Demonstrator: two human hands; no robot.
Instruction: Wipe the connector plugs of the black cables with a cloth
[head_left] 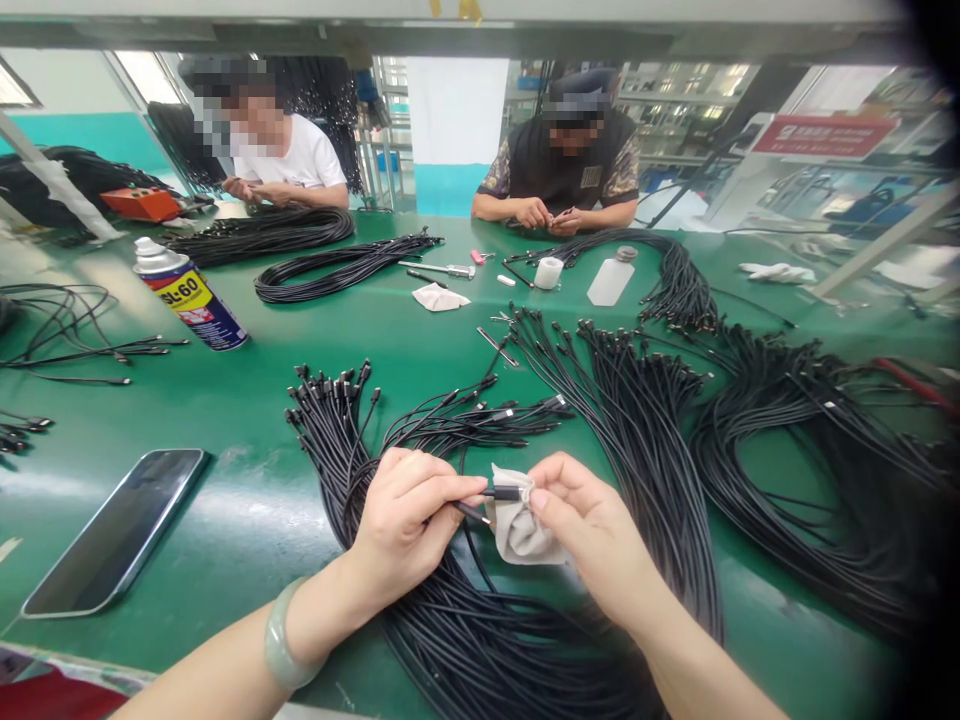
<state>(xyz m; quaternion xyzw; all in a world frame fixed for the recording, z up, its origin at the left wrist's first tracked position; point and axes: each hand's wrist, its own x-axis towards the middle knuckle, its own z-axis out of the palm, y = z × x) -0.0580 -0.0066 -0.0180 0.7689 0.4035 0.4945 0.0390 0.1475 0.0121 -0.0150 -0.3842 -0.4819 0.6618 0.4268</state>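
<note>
On the spray can we read what looks like "SL-60" on a yellow band; the red sign at far right carries pale writing too blurred for us to make out. The near edge of the green surface shows at lower left by the dark phone, and a stretch of green runs between that phone and the cable bundle beneath our hands. To the right, 2 more bundles crowd our reach. Our left hand pinches 2 cable ends; the upper, a black connector, points right, its tip against the pale cloth that our right hand grips between thumb and fingers. The connector sits between our hands, above the bundle.
</note>
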